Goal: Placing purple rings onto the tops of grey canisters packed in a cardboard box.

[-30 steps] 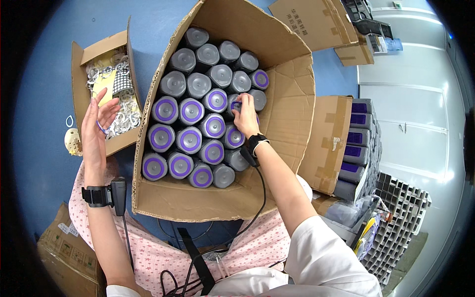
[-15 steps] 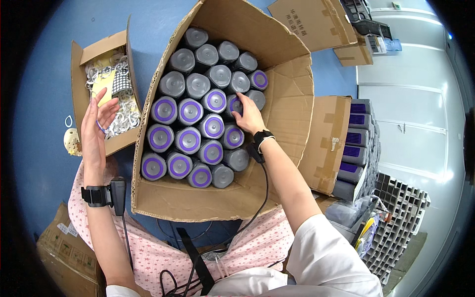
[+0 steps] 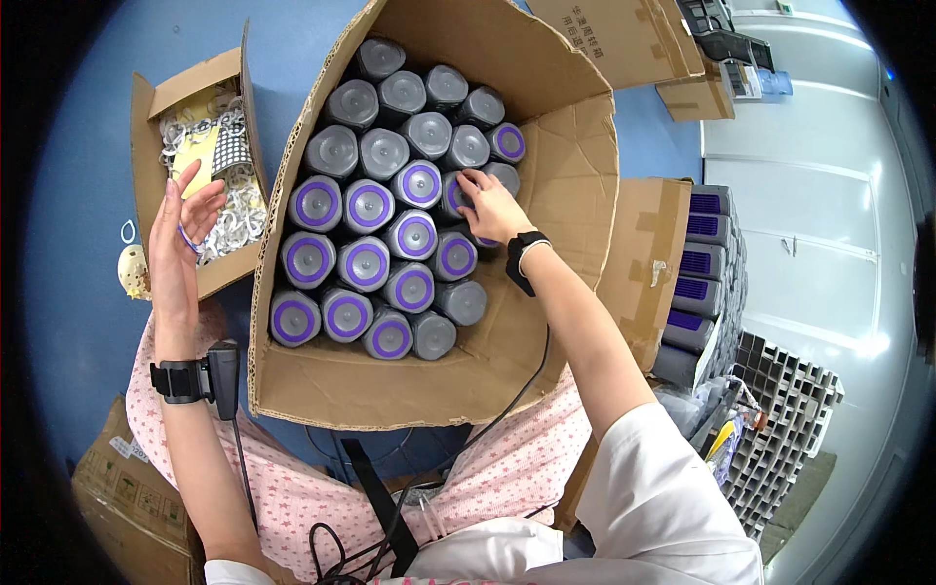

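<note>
A big open cardboard box point(image 3: 322, 395) holds rows of grey rounded canisters point(image 3: 383, 151) standing on end. Several nearer canisters carry a purple ring point(image 3: 310, 260) on the upper face, while most of the far ones show plain grey. My right hand point(image 3: 495, 210) reaches into the box, its fingers bent and closed over a purple ring point(image 3: 452, 196) on a canister at the right; the hand covers part of it. To the left of the box, my left hand point(image 3: 180, 239) is raised with the fingers apart. A thin purple-blue loop point(image 3: 188, 240) hangs at its fingers.
A smaller carton point(image 3: 226, 281) with many white rings and a yellow sheet point(image 3: 198, 156) stands at the left. A cream perforated clog point(image 3: 132, 271) lies beside it. Stacked grey units point(image 3: 694, 292) and cartons point(image 3: 639, 273) line the right. Cables point(image 3: 341, 551) cross my lap.
My right fingers have drawn closer together on the ringed canister, and the wrist has turned. The left hand stays raised beside the small carton. The whole view has shifted slightly.
</note>
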Motion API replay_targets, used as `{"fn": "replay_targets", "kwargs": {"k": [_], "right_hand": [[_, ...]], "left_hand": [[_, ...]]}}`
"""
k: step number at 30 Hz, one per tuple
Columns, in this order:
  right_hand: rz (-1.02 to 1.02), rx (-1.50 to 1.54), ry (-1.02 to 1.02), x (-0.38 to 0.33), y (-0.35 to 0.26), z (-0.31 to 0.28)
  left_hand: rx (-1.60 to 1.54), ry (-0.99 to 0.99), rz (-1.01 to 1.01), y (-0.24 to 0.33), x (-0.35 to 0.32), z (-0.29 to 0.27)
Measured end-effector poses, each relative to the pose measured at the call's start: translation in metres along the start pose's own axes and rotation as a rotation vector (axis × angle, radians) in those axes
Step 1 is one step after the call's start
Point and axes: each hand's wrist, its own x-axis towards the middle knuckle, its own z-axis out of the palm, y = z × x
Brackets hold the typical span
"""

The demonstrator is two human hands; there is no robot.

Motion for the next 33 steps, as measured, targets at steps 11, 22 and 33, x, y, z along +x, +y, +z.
{"fn": "replay_targets", "kwargs": {"k": [11,22,33], "right_hand": [[0.124,0.18,0.149,0.001,0.0,0.007],[0.402,0.413,0.309,0.004,-0.011,0.004],[0.449,0.496,0.281,0.007,0.001,0.009]], "left_hand": [[-0.025,-0.006,0.011,0.001,0.0,-0.001],[-0.025,-0.023,0.011,-0.001,0.002,-0.001],[0.027,0.028,0.023,0.001,0.0,0.005]]}}
